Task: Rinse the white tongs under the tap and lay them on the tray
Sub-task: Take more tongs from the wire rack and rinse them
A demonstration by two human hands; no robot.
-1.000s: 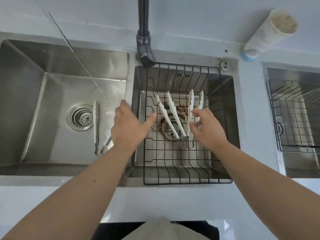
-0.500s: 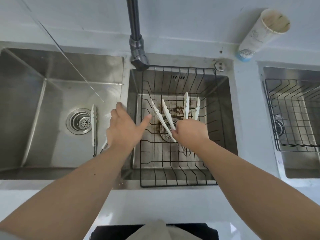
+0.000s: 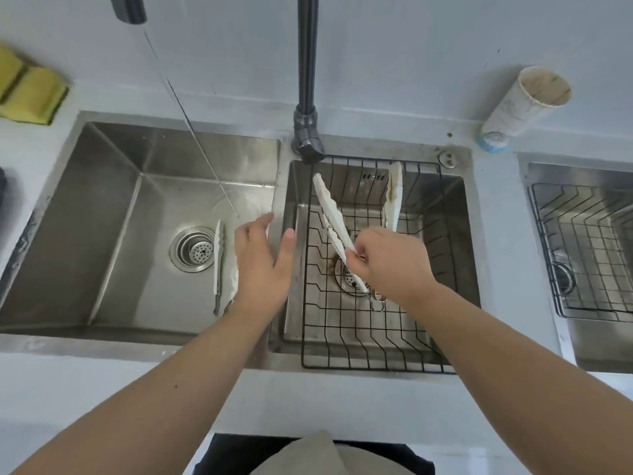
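- Gripping white tongs (image 3: 334, 214) w/ right hand (image 3: 390, 265), fingers curled near hinge; our left hand (image 3: 263, 262) open, holding nothing.
- We reckon: light, stiff, slippery wet; hinge end = best hold.

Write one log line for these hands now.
right hand: grips white tongs over basket | left hand: open, holds nothing | water: runs into left sink, not on tongs

Right hand (image 3: 390, 258) grips white tongs (image 3: 330, 209) over wire basket (image 3: 376, 354) — left hand (image 3: 263, 262) open.
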